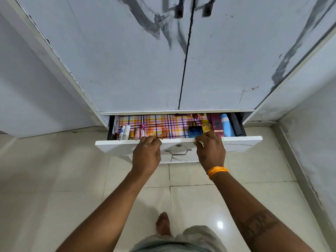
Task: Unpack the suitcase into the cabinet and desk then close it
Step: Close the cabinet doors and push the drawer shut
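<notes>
A white cabinet fills the upper view, its two doors shut. Below them its drawer stands partly pulled out, lined with plaid paper. Small white and orange bottles stand at the drawer's left; a blue perfume bottle, a maroon box, a light blue tube and a black item lie at its right. My left hand and my right hand both curl over the top edge of the drawer front, either side of its metal handle. No suitcase is in view.
Glossy cream floor tiles spread below the drawer. Grey walls flank the cabinet on both sides. My bare foot stands on the tiles under the drawer front. An orange thread band circles my right wrist.
</notes>
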